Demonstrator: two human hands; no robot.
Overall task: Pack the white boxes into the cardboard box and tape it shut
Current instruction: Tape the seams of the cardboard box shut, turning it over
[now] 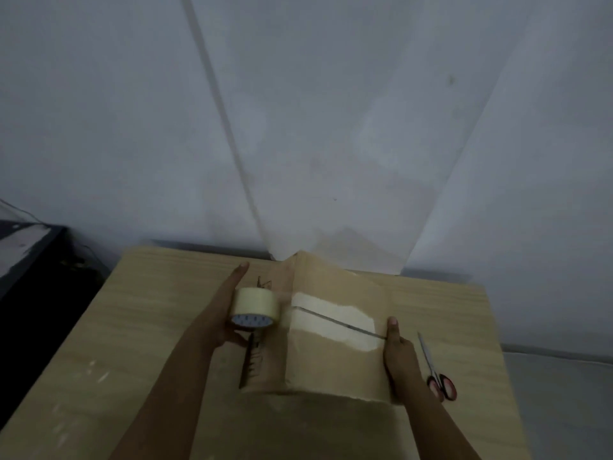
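Observation:
The cardboard box (331, 366) stands on the wooden table (132, 343) with its top flaps folded shut. A pale strip of tape (335, 315) runs across the centre seam. My left hand (222, 313) holds a roll of clear packing tape (255, 308) against the box's left edge, index finger stretched out. My right hand (399, 356) presses flat on the box's right edge at the end of the seam, thumb on top. No white boxes are visible; the inside of the box is hidden.
Red-handled scissors (436, 370) lie on the table just right of the box, beside my right hand. A grey wall with a hanging white sheet (331, 161) rises behind the table. Dark furniture (30, 260) stands to the left.

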